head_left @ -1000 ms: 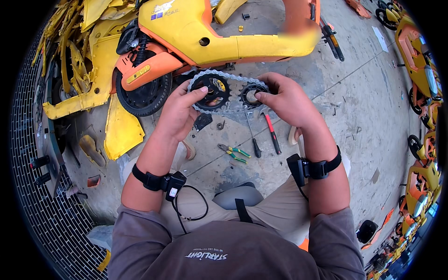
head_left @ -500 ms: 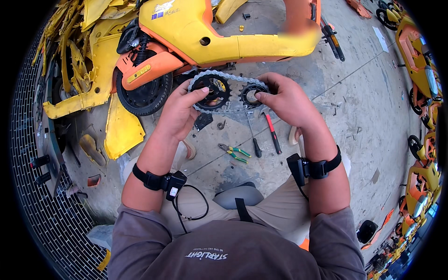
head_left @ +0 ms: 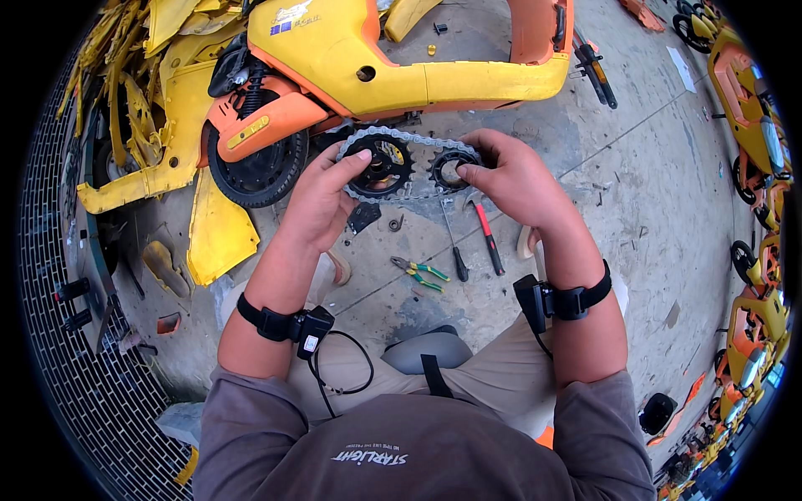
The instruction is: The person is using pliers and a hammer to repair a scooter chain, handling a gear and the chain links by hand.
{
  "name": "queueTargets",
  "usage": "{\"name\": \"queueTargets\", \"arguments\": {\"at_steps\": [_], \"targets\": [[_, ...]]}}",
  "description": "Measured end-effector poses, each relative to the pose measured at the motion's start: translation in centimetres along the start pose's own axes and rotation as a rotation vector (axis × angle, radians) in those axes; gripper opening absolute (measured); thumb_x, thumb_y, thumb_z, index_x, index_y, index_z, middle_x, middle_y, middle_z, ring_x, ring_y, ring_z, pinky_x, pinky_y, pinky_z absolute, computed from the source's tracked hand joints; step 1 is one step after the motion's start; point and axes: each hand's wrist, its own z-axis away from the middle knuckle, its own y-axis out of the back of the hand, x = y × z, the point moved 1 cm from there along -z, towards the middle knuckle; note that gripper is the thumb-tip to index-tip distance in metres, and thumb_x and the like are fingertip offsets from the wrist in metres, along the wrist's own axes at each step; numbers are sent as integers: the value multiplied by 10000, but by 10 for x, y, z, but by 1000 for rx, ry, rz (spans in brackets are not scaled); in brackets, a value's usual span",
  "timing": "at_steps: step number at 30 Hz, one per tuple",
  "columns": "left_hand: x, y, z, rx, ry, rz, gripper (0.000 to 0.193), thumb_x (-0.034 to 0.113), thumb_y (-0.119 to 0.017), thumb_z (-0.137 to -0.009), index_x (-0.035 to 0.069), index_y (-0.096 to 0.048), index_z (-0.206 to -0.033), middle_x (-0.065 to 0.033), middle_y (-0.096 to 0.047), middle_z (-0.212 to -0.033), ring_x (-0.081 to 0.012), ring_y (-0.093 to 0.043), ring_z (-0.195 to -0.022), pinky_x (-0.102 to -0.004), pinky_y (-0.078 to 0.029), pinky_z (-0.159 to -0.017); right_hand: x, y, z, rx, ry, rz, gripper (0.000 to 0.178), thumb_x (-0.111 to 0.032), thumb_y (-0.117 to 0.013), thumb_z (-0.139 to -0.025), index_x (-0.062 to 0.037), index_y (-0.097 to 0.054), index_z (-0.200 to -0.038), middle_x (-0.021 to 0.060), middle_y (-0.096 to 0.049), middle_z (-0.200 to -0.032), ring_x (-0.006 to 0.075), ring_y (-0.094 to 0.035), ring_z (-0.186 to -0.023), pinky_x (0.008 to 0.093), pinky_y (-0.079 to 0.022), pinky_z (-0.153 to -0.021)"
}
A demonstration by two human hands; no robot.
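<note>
A silver roller chain (head_left: 409,137) loops around two dark sprockets held up in front of me. The larger sprocket (head_left: 399,174) is on the left, and my left hand (head_left: 322,196) grips it with the thumb over its face and the fingers behind the chain. On the right, my right hand (head_left: 510,175) pinches the smaller sprocket (head_left: 440,169), thumb near its pale centre ring. Toothed edges sit inside the chain at both ends. The lower chain run spans between the sprockets. Fingertips behind the parts are hidden.
On the concrete below lie green-handled pliers (head_left: 420,271), a screwdriver (head_left: 459,260) and a red-and-black hammer (head_left: 489,238). A yellow-orange scooter (head_left: 401,88) lies beyond my hands. Yellow panels (head_left: 188,108) pile up at left; several scooters (head_left: 748,334) line the right.
My left thumb has shifted slightly up and left on the larger sprocket. The right hand keeps its hold, and the chain stays nearly in place.
</note>
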Motion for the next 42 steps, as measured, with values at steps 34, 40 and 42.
{"name": "queueTargets", "arguments": {"at_steps": [34, 40, 42], "targets": [[2, -6, 1, 19, 28, 98, 412, 347, -475, -1096, 11, -596, -1303, -115, -702, -1207, -216, -688, -1100, -396, -573, -956, 6, 1, -1, 25, 19, 66, 358, -99, -695, -885, 43, -644, -1210, 186, -705, -1049, 283, -666, -966, 373, -520, -883], [4, -9, 3, 13, 32, 86, 418, 349, -476, -1096, 5, -596, -1301, -119, -705, -1203, -207, -690, -1092, -393, -572, -954, 1, 1, 0, 0, -10, 65, 323, -51, -702, -917, 35, -628, -1220, 90, -700, -1023, 151, -636, -934, 321, -527, -858], [4, -7, 3, 19, 30, 81, 414, 345, -473, -1097, 7, -595, -1302, -116, -704, -1200, -204, -687, -1090, -390, -574, -946, 0, 1, 0, -2, -11, 69, 328, -53, -703, -918, 37, -627, -1225, 92, -701, -1025, 153, -637, -934, 323, -528, -859]]}}
